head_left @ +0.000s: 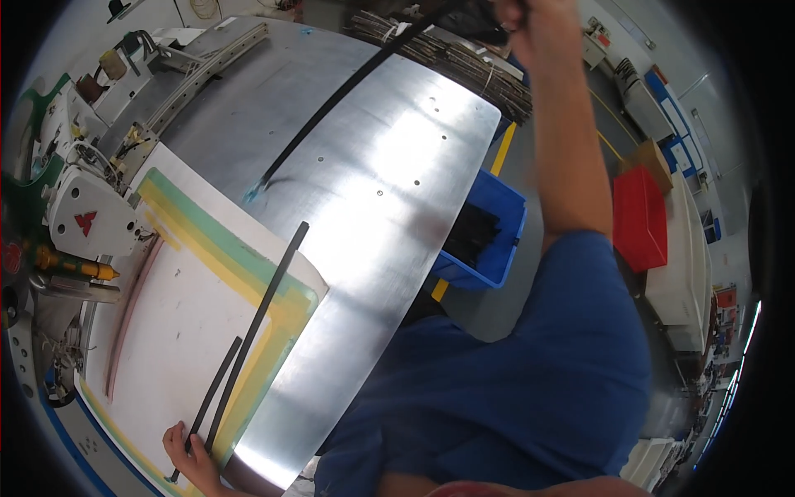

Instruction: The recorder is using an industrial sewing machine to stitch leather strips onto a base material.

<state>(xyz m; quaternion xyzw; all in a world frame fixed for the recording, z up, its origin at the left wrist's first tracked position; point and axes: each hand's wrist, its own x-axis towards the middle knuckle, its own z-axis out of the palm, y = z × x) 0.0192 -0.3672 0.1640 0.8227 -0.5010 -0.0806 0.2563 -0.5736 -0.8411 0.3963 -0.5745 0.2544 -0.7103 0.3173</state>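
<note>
At the lower left, my left hand curls its fingers around the lower part of a short black strip, against the pale panel. A longer black strip lies beside it, passing close by the fingers and reaching onto the metal sheet. High at the top, my raised right hand is closed and somewhat blurred. From near it, another long black strip slants down to the left, with light blue threads at its lower end over the metal. Where this strip meets the hand is cut off by the picture's edge.
A shiny metal tabletop has several small holes. The pale panel carries green and yellow tape, beside a green-and-white machine. A blue bin with black items stands at the right, a red bin beyond. Bundled strips lie behind.
</note>
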